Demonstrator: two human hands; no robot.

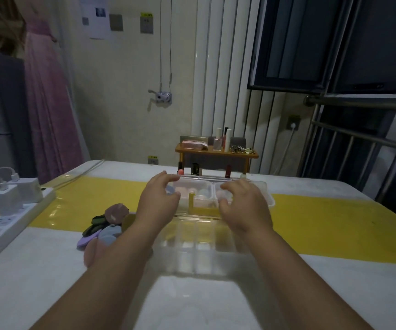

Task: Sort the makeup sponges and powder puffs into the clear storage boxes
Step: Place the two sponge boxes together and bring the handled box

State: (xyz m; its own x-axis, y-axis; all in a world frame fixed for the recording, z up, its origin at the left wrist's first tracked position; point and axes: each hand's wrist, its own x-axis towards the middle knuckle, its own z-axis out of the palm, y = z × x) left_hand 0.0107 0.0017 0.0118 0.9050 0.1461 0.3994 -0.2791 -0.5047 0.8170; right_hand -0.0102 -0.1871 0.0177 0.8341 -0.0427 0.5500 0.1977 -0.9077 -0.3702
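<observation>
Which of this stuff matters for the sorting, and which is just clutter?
Job: far clear box holding sponges; near clear box; puff pile left of it.
Lying about: power strip with chargers; wooden shelf of cosmetics; small tubes under it.

Nothing can be read: the yellow label [146, 15] high on the wall, the yellow tag [152, 157] far beyond the fingers [162, 178] of the left hand [156, 198] and the paper sheet [98, 17] are all too blurred
</observation>
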